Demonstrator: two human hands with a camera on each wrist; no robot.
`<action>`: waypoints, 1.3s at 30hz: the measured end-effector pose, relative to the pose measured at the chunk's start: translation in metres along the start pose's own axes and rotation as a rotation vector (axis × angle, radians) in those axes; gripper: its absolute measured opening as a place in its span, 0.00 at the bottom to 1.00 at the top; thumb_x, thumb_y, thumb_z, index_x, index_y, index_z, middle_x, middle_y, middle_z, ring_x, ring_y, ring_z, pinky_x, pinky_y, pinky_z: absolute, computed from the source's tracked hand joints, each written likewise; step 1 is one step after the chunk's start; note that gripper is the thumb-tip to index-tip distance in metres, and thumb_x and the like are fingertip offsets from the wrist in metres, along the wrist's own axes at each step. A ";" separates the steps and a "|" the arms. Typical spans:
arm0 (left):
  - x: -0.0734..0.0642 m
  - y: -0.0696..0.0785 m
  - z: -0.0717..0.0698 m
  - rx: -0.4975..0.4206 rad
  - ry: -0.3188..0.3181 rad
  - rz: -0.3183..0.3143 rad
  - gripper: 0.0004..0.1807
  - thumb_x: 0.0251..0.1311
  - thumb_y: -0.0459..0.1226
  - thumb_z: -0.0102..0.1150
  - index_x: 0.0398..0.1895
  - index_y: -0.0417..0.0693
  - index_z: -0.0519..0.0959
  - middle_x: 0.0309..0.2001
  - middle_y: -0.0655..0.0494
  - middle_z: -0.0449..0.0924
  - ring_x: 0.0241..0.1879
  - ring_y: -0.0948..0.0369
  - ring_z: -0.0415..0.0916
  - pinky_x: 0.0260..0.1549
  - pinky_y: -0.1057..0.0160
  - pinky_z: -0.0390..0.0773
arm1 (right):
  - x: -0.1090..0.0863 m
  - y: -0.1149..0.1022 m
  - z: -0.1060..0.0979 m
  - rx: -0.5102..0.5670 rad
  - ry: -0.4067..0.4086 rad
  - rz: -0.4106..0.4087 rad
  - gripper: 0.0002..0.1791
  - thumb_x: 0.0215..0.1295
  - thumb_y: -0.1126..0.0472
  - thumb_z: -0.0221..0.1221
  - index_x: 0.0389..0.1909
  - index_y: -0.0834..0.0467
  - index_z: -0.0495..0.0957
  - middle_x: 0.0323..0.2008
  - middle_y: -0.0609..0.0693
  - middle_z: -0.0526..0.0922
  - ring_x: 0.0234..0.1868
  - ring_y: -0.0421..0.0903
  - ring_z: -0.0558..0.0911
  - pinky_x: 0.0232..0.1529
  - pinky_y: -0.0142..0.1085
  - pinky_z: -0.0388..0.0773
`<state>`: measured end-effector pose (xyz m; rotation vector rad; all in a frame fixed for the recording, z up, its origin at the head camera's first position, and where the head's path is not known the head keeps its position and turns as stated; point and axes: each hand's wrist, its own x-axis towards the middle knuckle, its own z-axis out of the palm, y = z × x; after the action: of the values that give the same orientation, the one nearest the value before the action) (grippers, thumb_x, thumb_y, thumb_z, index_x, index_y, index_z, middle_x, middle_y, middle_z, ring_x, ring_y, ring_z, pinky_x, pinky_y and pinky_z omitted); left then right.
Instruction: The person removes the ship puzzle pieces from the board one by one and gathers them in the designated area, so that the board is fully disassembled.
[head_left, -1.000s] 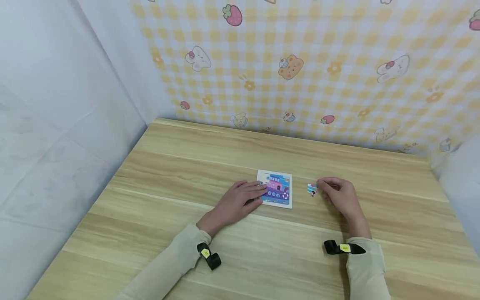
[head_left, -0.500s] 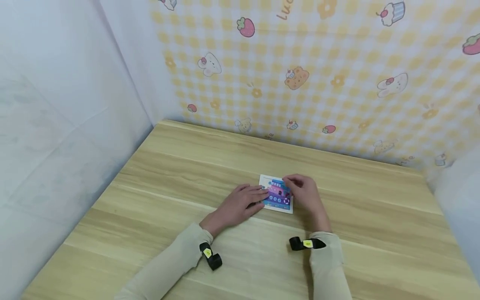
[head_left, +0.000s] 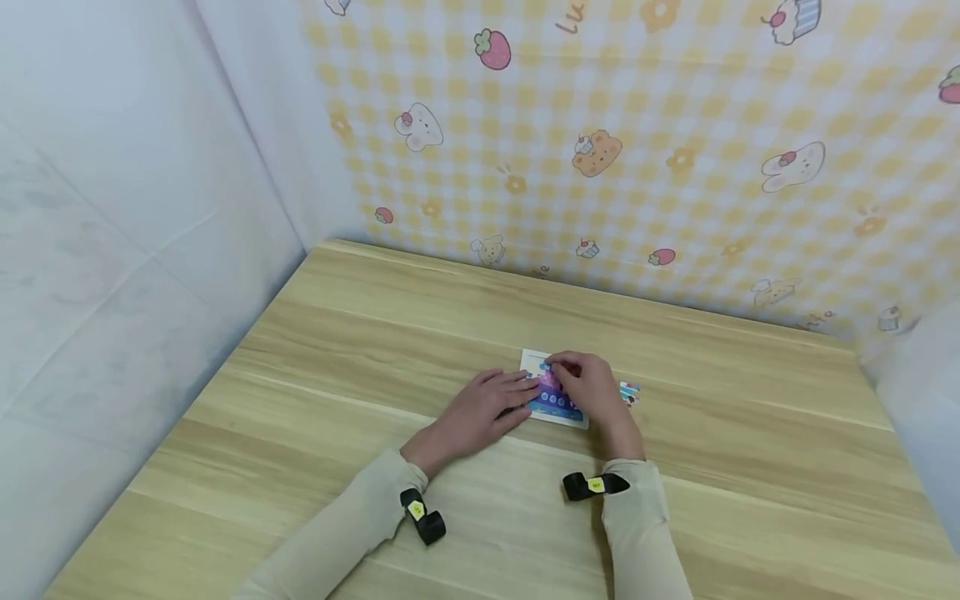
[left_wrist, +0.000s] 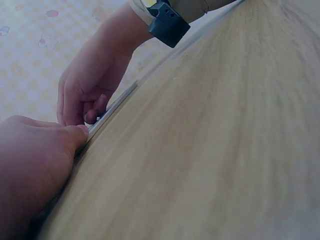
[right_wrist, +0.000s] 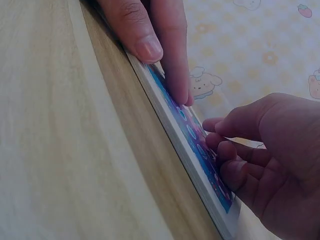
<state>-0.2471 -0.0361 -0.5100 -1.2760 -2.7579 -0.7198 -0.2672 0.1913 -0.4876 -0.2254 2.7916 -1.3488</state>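
Note:
A square jigsaw puzzle (head_left: 555, 410) in a white frame lies on the wooden table, printed with a pink and purple ship on blue. My left hand (head_left: 487, 408) rests flat with straight fingers on the puzzle's left side; its fingertips (right_wrist: 150, 49) show on the frame's edge in the right wrist view. Over the upper part of the puzzle is my right hand (head_left: 592, 390), thumb and index finger pinched together around a small puzzle piece mostly hidden by the fingers. In the right wrist view the right hand's other fingers (right_wrist: 234, 172) curl close above the picture.
Loose puzzle pieces (head_left: 630, 392) lie just right of the frame, partly behind the right hand. The wooden table (head_left: 360, 333) meets a yellow checked curtain (head_left: 637, 200) at its back edge and a white sheet (head_left: 150, 250) on the left.
My right hand has moved left from the loose pieces beside the frame to over the puzzle's upper part. The left hand has stayed on the frame. The head view has shifted slightly.

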 end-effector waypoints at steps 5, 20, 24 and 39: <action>0.000 0.000 -0.001 0.035 -0.037 0.058 0.23 0.81 0.42 0.47 0.74 0.50 0.72 0.75 0.58 0.67 0.77 0.60 0.59 0.79 0.51 0.54 | 0.001 0.000 0.000 -0.034 -0.002 -0.010 0.13 0.75 0.65 0.57 0.51 0.63 0.87 0.33 0.53 0.86 0.30 0.45 0.78 0.34 0.36 0.76; 0.002 -0.003 0.001 -0.059 -0.016 0.116 0.23 0.80 0.42 0.50 0.72 0.45 0.74 0.74 0.53 0.69 0.76 0.57 0.62 0.77 0.56 0.58 | 0.004 -0.002 0.000 -0.105 -0.027 -0.005 0.15 0.74 0.64 0.56 0.54 0.60 0.88 0.45 0.58 0.87 0.37 0.50 0.79 0.41 0.40 0.76; 0.003 -0.003 0.000 -0.071 -0.016 0.114 0.23 0.80 0.42 0.51 0.71 0.45 0.75 0.74 0.52 0.69 0.76 0.56 0.62 0.77 0.55 0.58 | 0.004 -0.001 0.001 -0.099 -0.024 0.000 0.14 0.74 0.64 0.57 0.53 0.59 0.88 0.45 0.57 0.87 0.37 0.50 0.78 0.41 0.40 0.76; 0.003 -0.004 0.001 -0.098 -0.023 0.063 0.23 0.80 0.44 0.51 0.72 0.48 0.75 0.76 0.55 0.66 0.77 0.56 0.60 0.77 0.54 0.59 | 0.007 0.002 0.002 -0.115 0.012 -0.063 0.14 0.73 0.67 0.55 0.50 0.61 0.87 0.33 0.55 0.74 0.33 0.50 0.71 0.33 0.39 0.68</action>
<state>-0.2514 -0.0358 -0.5116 -1.3906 -2.7175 -0.8508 -0.2740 0.1898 -0.4908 -0.3125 2.8986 -1.2055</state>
